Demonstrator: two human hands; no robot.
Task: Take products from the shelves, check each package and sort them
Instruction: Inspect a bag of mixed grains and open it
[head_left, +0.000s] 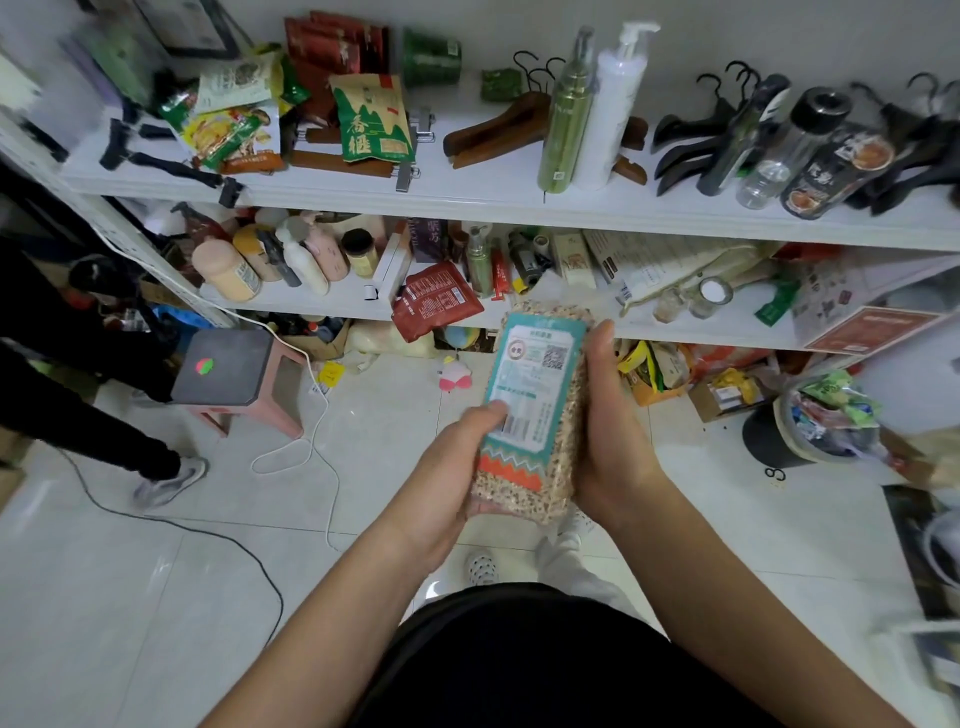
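We're holding the grain pack (535, 410) in both hands, out in front of us over the floor tiles, clear of the shelves. The label side is facing us, showing a teal label, a QR code and a barcode.

The left hand (457, 467) is gripping the lower left edge from underneath, with the thumb pressing on the label beside the barcode. The right hand (613, 431) is wrapping the right long edge, thumb lying up along the side. Its fingers are sitting behind the pack, so we can't tell how they lie.

On the middle shelf (675, 332), a red pouch (436, 306) is hanging over the front edge, near the pack's top end. A green bag (374, 122) and a white pump bottle (613, 104) are sitting on the top shelf (467, 200). A pink stool (234, 374) is standing on the left, and a black bucket (769, 436) holding packets is on the floor to the right.
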